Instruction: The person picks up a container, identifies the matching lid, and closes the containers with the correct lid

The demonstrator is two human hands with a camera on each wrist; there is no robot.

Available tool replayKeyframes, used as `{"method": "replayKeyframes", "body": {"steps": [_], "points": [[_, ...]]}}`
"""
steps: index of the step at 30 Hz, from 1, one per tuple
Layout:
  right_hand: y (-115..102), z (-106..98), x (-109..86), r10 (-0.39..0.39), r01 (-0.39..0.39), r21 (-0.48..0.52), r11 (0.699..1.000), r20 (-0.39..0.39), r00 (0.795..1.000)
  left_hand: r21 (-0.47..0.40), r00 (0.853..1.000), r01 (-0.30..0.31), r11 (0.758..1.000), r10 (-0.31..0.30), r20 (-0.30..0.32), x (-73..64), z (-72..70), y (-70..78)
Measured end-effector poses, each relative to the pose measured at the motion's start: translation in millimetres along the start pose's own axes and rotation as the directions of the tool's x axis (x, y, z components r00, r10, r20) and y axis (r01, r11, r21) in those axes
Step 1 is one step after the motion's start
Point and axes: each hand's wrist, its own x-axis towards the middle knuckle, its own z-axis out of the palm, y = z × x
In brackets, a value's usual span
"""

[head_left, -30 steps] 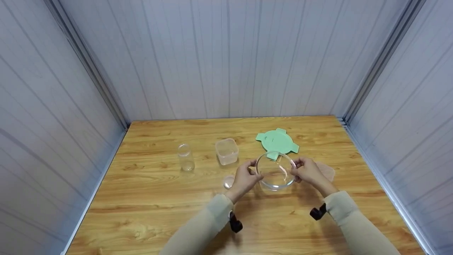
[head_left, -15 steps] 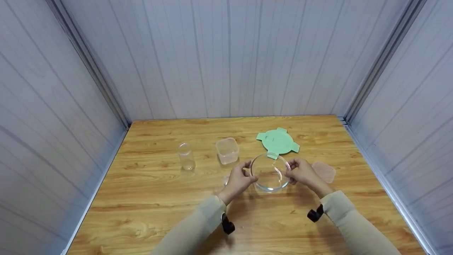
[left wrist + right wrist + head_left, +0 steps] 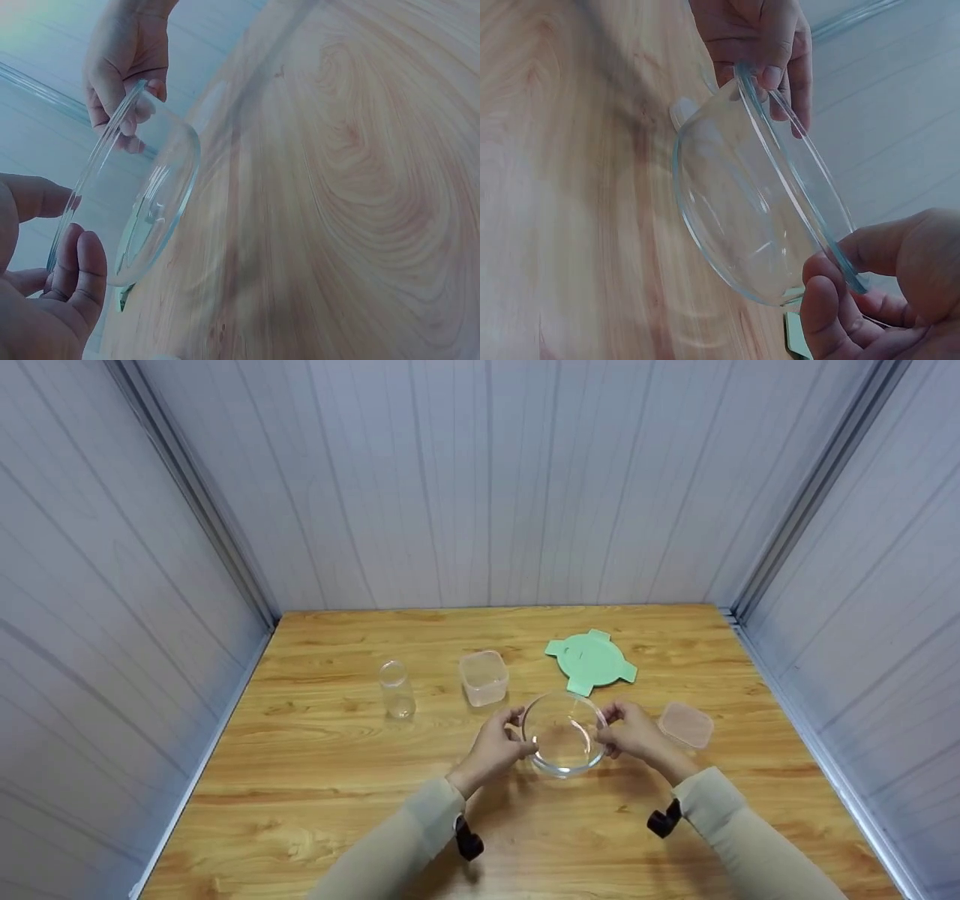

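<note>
Both hands hold a clear round glass bowl (image 3: 562, 739) by opposite sides of its rim. My left hand (image 3: 496, 746) pinches the left side, with the thumb over the rim and fingers outside. On the right side the rim sits between the thumb and fingers of my right hand (image 3: 634, 733). In the right wrist view the bowl (image 3: 727, 195) stays above the wood surface, its rim tipped up. A green round lid with four-sided tabs (image 3: 592, 661) lies just beyond the bowl. Close to the right hand is a pinkish square lid (image 3: 686, 725).
A translucent square container (image 3: 484, 679) stands left of the green lid. Farther left is a clear glass jar (image 3: 397, 690). Pale panelled walls enclose the wooden table (image 3: 322, 802) at the back and both sides.
Both hands have carried the bowl left and nearer to the body, away from the green lid. The small clear round piece near the left hand is now hidden behind it.
</note>
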Motion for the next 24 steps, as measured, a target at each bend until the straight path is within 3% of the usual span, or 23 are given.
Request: {"method": "replayKeyframes", "body": {"steps": [13, 24], "points": [[5.3, 14.8, -1.2, -0.017, 0.017, 0.015, 1.000, 0.025, 1.000, -0.020, 0.999, 0.018, 1.000, -0.017, 0.045, -7.5, -13.6, -7.7], [5.5, 24.3, -7.2, 0.009, -0.012, 0.050, 0.999, 0.069, 0.998, 0.061, 0.998, 0.032, 0.998, -0.035, 0.045, -13.6, -22.5, -13.9]]}}
